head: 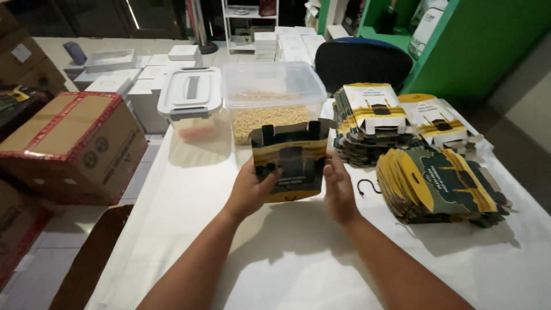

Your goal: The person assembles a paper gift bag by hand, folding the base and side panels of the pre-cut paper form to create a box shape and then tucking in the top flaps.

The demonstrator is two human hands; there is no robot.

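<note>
While left hand (252, 186) and right hand (338, 188) grip printed carton (291, 162) sides at frame centre, flat carton stack (445, 185) lies right.

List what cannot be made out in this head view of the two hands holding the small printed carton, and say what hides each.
- Back of the carton: faces away from the camera.
- Left hand fingers: hidden behind the carton; only the thumb shows.
- Lower layers of the flat carton stacks: covered by the top sheets.
- Contents of the lidded bin: blurred through its cloudy wall.
- Chair: lower part hidden by the table.
</note>
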